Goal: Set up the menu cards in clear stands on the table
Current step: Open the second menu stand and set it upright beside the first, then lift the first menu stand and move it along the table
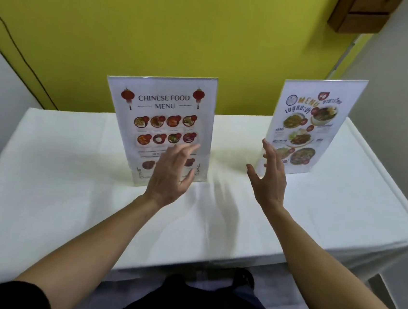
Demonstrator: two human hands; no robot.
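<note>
Two menu cards stand upright in clear stands on a table covered with a white cloth. The Chinese food menu is left of centre and faces me. A colourful menu with dish photos stands to the right, turned slightly. My left hand hovers open in front of the lower part of the Chinese menu, fingers spread and blurred. My right hand is open, palm turned leftward, just left of the right menu's lower edge. Neither hand holds anything.
A yellow-green wall rises right behind the table's far edge. A wooden box hangs at the top right. The table's near edge is close to my body, and its right edge drops off near the grey wall.
</note>
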